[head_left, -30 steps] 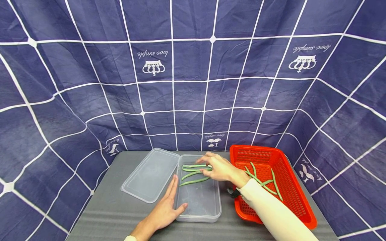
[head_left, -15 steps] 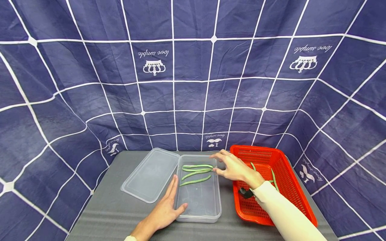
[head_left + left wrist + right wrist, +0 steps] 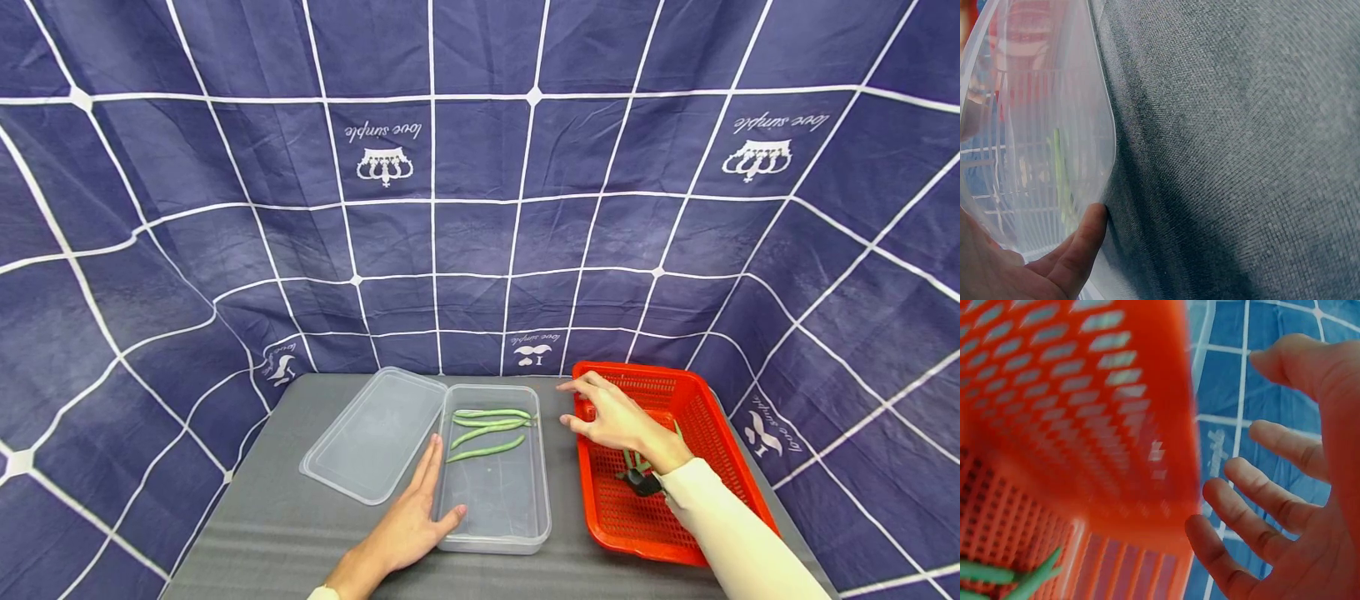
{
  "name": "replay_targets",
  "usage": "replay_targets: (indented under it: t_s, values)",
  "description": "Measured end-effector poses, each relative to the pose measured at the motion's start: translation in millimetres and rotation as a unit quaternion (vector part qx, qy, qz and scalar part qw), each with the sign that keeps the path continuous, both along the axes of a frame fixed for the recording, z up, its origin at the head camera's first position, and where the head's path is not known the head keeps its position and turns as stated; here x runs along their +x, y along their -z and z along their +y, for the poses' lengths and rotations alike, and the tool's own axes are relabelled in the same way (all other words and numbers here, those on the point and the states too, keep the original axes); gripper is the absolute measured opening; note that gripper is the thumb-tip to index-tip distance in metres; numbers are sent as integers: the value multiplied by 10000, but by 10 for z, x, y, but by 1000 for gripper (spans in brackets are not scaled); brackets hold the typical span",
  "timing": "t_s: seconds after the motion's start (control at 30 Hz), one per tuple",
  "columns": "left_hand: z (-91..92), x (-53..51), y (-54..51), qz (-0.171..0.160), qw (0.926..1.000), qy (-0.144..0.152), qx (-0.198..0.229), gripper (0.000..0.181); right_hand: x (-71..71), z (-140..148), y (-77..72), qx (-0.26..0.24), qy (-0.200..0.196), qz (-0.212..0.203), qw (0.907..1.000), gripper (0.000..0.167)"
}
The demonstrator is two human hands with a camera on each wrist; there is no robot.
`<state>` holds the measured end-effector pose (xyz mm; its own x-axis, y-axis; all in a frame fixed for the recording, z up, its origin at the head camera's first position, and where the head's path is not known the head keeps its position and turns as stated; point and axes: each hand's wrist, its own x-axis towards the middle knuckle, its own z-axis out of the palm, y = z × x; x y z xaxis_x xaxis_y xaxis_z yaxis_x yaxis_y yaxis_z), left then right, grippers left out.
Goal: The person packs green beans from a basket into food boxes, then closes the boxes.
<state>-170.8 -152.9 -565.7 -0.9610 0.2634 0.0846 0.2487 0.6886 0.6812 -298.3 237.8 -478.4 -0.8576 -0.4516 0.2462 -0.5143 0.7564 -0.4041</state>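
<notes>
Several green beans (image 3: 486, 452) lie crosswise in the far half of a clear plastic container (image 3: 491, 508). My left hand (image 3: 415, 517) rests along the container's left side, fingers straight, thumb over the near rim; in the left wrist view its fingertips (image 3: 1092, 219) touch the outer wall. Over the left rim of the red basket (image 3: 611, 533) hovers my right hand (image 3: 617, 421), fingers spread and nothing between them. More green beans (image 3: 1032, 575) show at the basket's bottom in the right wrist view; in the head view my right hand and wrist partly hide them.
A clear lid (image 3: 375, 437) lies flat on the grey cloth-covered table (image 3: 270, 517), left of the container. A blue curtain with white grid lines (image 3: 480, 242) stands behind and at both sides.
My right hand has moved right from above the beans in the container to over the basket's left rim. The left hand stays in place.
</notes>
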Motion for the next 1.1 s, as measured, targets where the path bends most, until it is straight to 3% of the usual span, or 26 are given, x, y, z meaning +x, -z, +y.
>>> replay_targets:
  t_s: [0.2,0.53,0.8,1.0,1.1]
  values:
    - [-5,-3,-2,-32,10000,4,-9,120,-12,287,81,-208,173,-21,9996,53]
    - [-7,-9,9,9,10000,-32,-39,120,-38,662,225,50,352,53,9994,56]
    - [-5,-7,3,-19,10000,-33,0,120,-34,853,363,411,173,-152,9989,68]
    - [-3,-1,-6,-46,10000,-23,36,121,-39,961,421,540,102,-591,9967,62]
    - [-1,-1,-4,-40,10000,-33,21,120,-63,1025,453,468,-174,-676,9965,57]
